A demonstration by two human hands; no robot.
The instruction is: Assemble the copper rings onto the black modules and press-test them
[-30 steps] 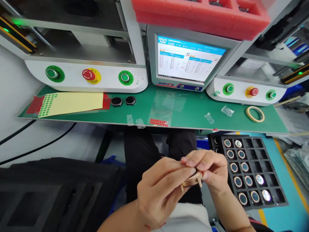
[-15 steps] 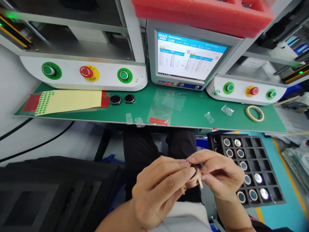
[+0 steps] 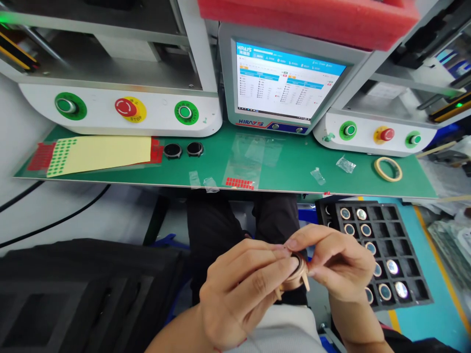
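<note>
A rose-gold watch case (image 3: 294,280) with a dark round face is held up over my lap, its lugs pointing down and toward me. My left hand (image 3: 243,289) is closed around it from the left, fingers lying across the face and hiding much of it. On the other side, the fingertips of my right hand (image 3: 338,260) pinch the rim. A small reddish spot shows by the right fingertips; what it is I cannot make out. Two dark watch cases, one (image 3: 172,150) beside the other (image 3: 195,148), lie on the green bench top (image 3: 290,166).
At the right, a black foam tray (image 3: 401,233) holds several round watch pieces. On the bench are a yellow sticker sheet (image 3: 103,154), red stickers (image 3: 239,183), plastic scraps (image 3: 346,164) and a tape roll (image 3: 388,169). Behind stand a monitor (image 3: 287,83) and button panels (image 3: 147,110). Black foam (image 3: 91,294) is stacked left.
The view has shifted slightly. Both hands stay around the watch case with nearly the same grip; my right hand has moved a little to the right.
</note>
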